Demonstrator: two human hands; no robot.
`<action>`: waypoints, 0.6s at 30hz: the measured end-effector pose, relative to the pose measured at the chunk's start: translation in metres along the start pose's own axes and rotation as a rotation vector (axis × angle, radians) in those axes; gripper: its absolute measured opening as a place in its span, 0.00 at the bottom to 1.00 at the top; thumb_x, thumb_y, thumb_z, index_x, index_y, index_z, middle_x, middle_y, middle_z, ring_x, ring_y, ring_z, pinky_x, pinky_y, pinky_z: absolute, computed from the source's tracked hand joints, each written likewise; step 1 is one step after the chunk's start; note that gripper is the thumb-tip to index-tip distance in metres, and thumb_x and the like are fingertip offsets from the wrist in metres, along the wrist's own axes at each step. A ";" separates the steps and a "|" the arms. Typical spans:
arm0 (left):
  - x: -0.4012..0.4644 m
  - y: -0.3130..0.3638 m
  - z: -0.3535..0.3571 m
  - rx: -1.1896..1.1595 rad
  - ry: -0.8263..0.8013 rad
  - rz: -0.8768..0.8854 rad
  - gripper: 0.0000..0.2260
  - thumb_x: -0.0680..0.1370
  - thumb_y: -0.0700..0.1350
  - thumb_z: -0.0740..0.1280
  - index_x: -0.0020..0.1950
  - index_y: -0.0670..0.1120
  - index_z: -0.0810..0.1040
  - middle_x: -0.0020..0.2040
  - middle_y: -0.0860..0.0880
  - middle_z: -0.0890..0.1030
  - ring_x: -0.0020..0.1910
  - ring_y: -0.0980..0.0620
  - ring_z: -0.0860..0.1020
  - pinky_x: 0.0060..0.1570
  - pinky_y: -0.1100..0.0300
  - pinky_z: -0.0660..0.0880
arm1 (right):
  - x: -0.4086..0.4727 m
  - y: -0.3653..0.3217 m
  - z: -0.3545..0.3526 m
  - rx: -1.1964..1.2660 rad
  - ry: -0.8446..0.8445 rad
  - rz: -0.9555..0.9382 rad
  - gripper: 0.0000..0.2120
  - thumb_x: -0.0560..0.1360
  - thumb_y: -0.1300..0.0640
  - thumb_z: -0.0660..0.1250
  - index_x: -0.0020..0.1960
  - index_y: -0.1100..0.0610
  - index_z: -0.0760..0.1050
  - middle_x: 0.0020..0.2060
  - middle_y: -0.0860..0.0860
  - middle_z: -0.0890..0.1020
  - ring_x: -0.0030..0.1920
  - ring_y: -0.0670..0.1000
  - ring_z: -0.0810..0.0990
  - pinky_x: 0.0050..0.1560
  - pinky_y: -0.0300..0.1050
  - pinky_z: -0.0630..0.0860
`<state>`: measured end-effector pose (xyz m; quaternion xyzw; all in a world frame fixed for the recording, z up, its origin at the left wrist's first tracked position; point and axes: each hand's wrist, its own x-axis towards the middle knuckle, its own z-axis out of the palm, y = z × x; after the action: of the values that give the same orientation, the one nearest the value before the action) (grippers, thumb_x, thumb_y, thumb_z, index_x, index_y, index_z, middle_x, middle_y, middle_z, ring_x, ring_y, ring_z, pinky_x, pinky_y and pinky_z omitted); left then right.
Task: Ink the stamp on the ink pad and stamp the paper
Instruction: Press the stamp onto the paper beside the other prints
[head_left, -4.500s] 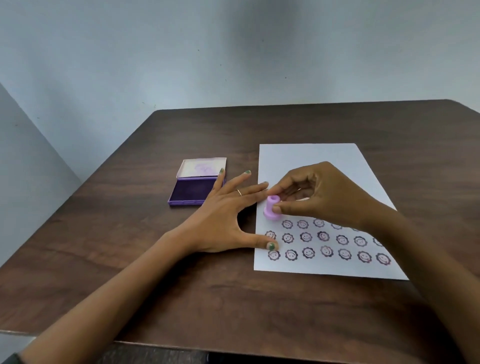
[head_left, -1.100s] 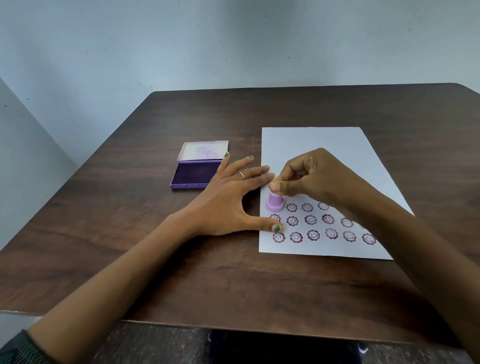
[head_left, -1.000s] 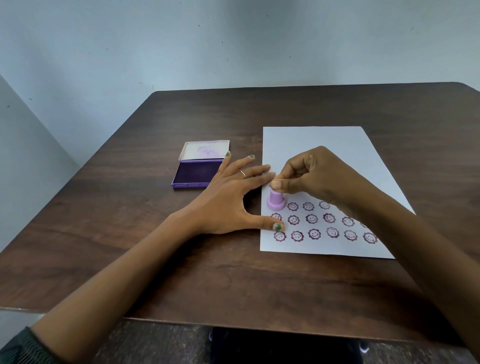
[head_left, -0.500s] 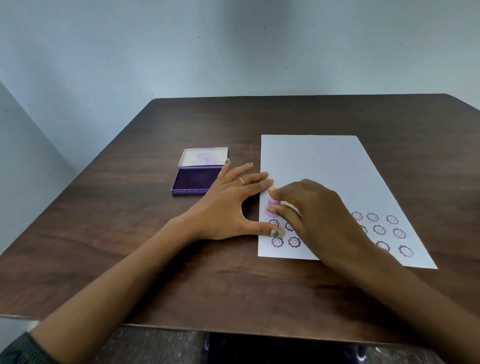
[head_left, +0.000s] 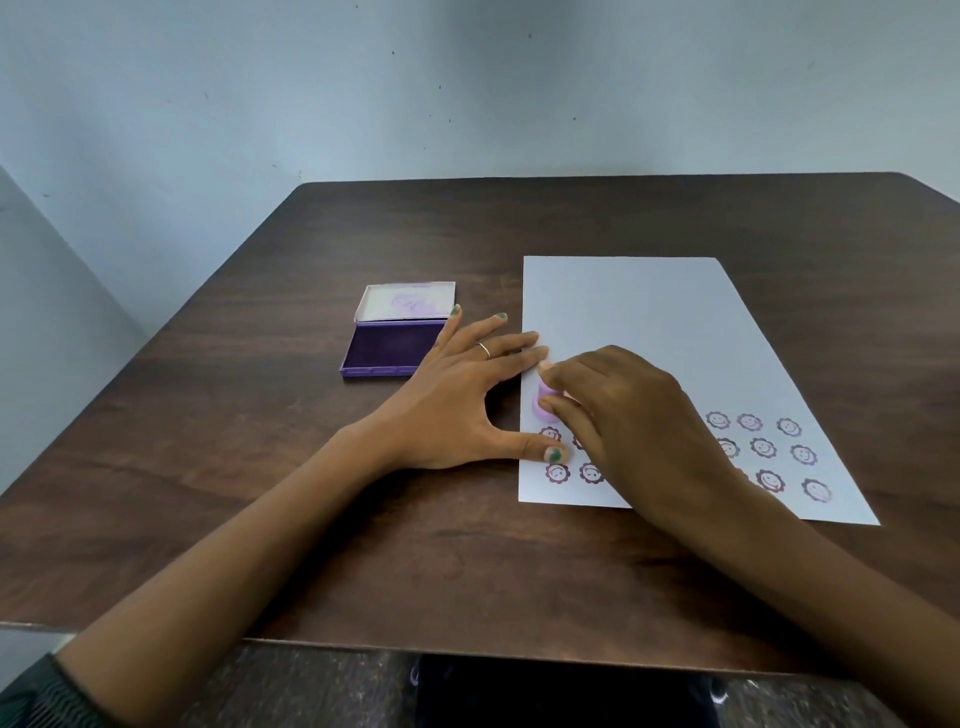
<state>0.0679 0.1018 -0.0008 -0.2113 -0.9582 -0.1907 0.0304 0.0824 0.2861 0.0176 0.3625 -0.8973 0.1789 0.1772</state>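
Small lilac stamp (head_left: 544, 406) stood on the white paper (head_left: 649, 332) near its left edge, mostly hidden by fingers. Paper lay flat, rows of purple smiley prints along the near end. Purple ink pad (head_left: 392, 345) sat open left of the paper, lid up.

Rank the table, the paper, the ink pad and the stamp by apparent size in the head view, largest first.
1. table
2. paper
3. ink pad
4. stamp, though the right hand partly hides it
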 end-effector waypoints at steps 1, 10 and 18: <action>0.000 0.000 -0.001 0.000 0.001 -0.002 0.41 0.66 0.71 0.63 0.75 0.55 0.60 0.76 0.57 0.60 0.76 0.59 0.46 0.71 0.56 0.31 | 0.001 0.000 -0.001 0.031 -0.005 0.023 0.16 0.59 0.65 0.79 0.44 0.68 0.81 0.40 0.63 0.85 0.37 0.61 0.84 0.41 0.53 0.80; -0.002 0.004 -0.004 0.003 -0.003 -0.007 0.42 0.66 0.71 0.65 0.75 0.54 0.61 0.76 0.56 0.60 0.76 0.59 0.46 0.74 0.51 0.35 | 0.004 -0.002 -0.011 0.436 0.187 0.234 0.10 0.69 0.57 0.72 0.50 0.57 0.81 0.47 0.51 0.85 0.43 0.44 0.81 0.44 0.26 0.73; -0.003 0.005 -0.005 -0.012 0.001 0.003 0.42 0.65 0.71 0.64 0.75 0.55 0.60 0.76 0.57 0.59 0.75 0.61 0.46 0.69 0.61 0.29 | 0.004 0.027 -0.026 1.130 0.603 0.609 0.10 0.70 0.55 0.71 0.50 0.58 0.81 0.39 0.51 0.87 0.46 0.50 0.85 0.52 0.43 0.79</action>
<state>0.0723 0.1032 0.0055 -0.2131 -0.9566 -0.1966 0.0298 0.0648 0.3134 0.0369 0.0664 -0.6406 0.7511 0.1449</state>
